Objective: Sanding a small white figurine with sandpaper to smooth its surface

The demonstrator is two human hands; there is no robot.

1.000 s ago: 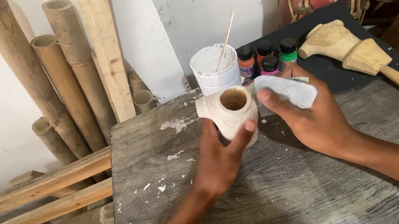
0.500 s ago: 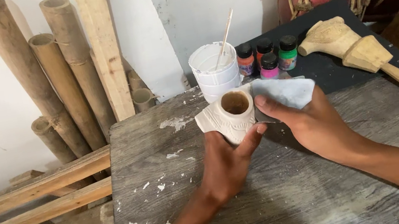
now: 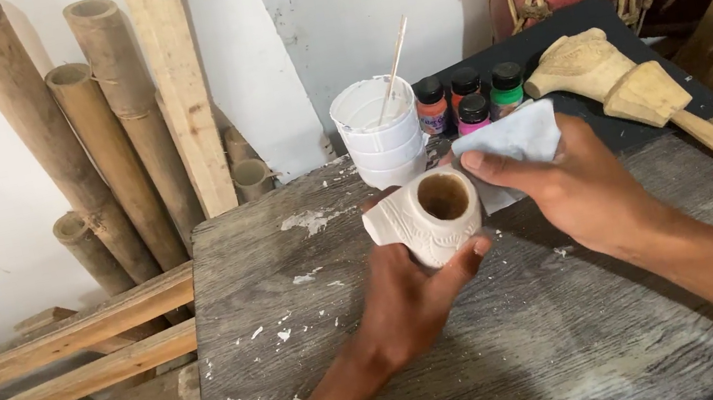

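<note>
The left hand (image 3: 409, 303) gripped a pale, unpainted carved wooden vessel (image 3: 426, 214) from below, its fingers wrapped around the body and the thumb pressed against the right side, so that the round hollow mouth faced up above the weathered grey counter (image 3: 540, 353). The right hand (image 3: 584, 189) pinched a white cloth (image 3: 513, 143) between thumb and fingers, and the cloth touched the vessel's rim on its right side. Just behind the vessel stood a stack of white plastic cups (image 3: 379, 132) with a thin wooden stick (image 3: 394, 62) leaning out of the top one. Beside the cups, four small paint bottles (image 3: 467, 97) with black caps stood close together on a dark board (image 3: 583, 43), showing orange, red, pink and green. A carved wooden mallet (image 3: 639, 87) lay across that board, its long handle running toward the right edge. Bamboo poles (image 3: 85, 131) and a plank leaned against the white wall to the left, and white flecks dotted the counter.
</note>
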